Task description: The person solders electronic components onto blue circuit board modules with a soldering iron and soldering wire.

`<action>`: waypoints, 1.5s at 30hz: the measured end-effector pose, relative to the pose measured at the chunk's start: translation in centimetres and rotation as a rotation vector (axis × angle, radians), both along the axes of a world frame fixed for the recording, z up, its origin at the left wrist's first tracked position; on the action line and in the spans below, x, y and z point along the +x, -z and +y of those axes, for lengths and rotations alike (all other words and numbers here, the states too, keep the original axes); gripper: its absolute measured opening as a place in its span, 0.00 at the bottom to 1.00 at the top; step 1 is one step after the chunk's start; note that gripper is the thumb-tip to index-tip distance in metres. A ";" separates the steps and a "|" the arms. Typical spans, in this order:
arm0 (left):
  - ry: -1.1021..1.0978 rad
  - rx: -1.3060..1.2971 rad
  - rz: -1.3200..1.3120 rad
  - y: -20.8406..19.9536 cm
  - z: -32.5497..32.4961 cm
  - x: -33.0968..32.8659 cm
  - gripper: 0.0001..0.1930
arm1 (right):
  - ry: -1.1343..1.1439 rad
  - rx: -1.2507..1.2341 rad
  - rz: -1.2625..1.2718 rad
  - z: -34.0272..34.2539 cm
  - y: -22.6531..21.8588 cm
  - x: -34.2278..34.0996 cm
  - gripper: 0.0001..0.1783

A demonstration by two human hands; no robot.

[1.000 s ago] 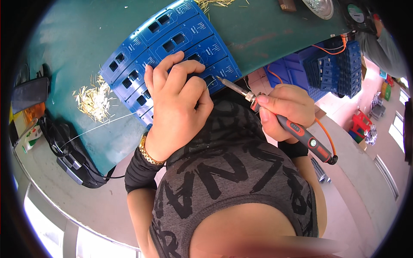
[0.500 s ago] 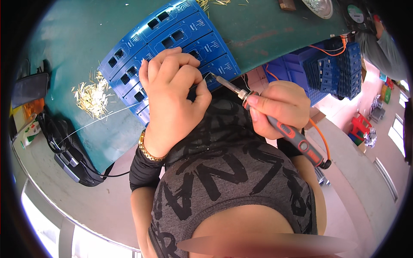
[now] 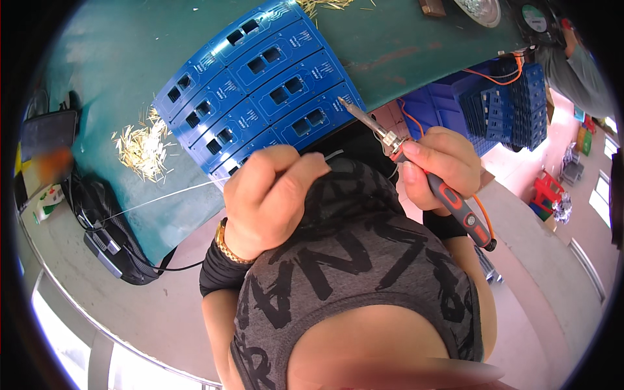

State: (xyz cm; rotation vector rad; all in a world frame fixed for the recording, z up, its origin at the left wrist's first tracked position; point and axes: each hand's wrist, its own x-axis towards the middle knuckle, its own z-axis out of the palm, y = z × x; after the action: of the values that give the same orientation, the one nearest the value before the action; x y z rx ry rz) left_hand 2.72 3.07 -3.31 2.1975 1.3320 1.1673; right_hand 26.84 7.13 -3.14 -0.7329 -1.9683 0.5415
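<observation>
A blue circuit board panel [image 3: 260, 84] with several rectangular cutouts lies on the green table top [image 3: 117, 65]. My left hand [image 3: 270, 198] sits at the panel's near edge and pinches a thin silvery solder wire [image 3: 166, 195] that runs off to the left. My right hand [image 3: 435, 166] grips a soldering iron [image 3: 416, 166] with a grey and orange handle. Its metal tip points up-left and hovers over the panel's near right corner. An orange cord trails from the handle.
A heap of small gold pins [image 3: 143, 146] lies left of the panel. A black device with cables [image 3: 110, 244] sits at the table's left edge. Stacks of blue boards [image 3: 513, 107] stand right of the table. Another person's sleeve [image 3: 575, 71] shows top right.
My left hand has slid off the panel toward me and now sits at its near edge. My right hand has raised the iron, its tip now over the panel's corner.
</observation>
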 end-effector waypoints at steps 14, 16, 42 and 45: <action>-0.211 -0.006 0.212 2.3 0.4 1.4 0.12 | -0.001 -0.148 -0.034 -0.8 -0.6 -0.3 0.17; -0.207 -0.014 0.212 2.2 0.6 1.5 0.12 | -0.007 -0.147 -0.026 -0.8 -0.6 -0.3 0.17; -0.236 -0.138 0.097 1.5 1.0 0.8 0.10 | -0.063 -0.074 -0.052 -0.5 0.0 -2.0 0.18; -0.228 -0.112 0.136 1.5 1.2 1.0 0.10 | -0.062 -0.046 -0.037 -0.6 0.2 -2.1 0.18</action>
State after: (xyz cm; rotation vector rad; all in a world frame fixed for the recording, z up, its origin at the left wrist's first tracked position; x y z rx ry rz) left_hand 3.71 4.24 -4.84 2.1203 1.6979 1.0040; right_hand 24.76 6.56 -3.36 -0.7174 -2.0244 0.6163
